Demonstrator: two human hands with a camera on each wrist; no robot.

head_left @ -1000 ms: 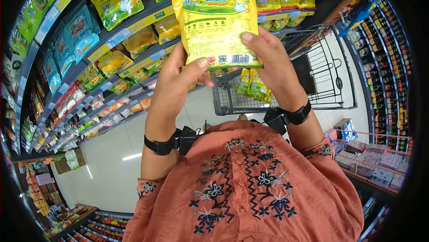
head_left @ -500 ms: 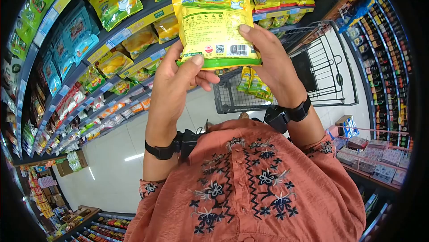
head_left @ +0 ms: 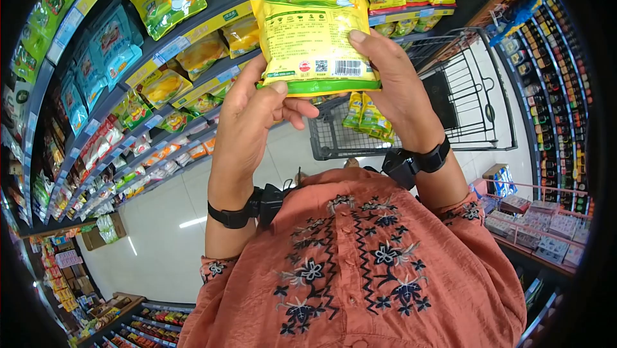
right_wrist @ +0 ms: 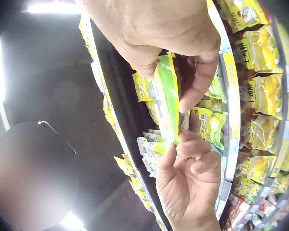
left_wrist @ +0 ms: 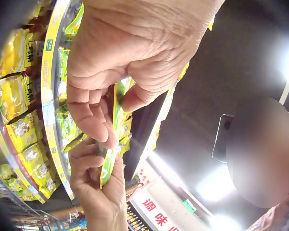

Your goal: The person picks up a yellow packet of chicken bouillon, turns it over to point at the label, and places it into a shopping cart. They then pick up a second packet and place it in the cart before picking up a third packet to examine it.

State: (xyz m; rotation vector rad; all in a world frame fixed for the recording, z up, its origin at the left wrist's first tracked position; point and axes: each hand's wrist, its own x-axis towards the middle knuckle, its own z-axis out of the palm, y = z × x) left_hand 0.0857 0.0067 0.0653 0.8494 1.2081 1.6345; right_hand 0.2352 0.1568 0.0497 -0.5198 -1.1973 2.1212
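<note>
Head view: the left hand [head_left: 252, 102] and right hand [head_left: 397, 77] are pinching a yellow packet [head_left: 313, 43]. Below the right hand, a cart [head_left: 443, 102] is standing.

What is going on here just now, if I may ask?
A person holds up a yellow seasoning packet, its barcode side facing the head camera. The left grip pinches its lower left corner, the right grip its right edge. A shopping cart holding yellow-green packets stands beyond, beside stocked shelves.
</note>
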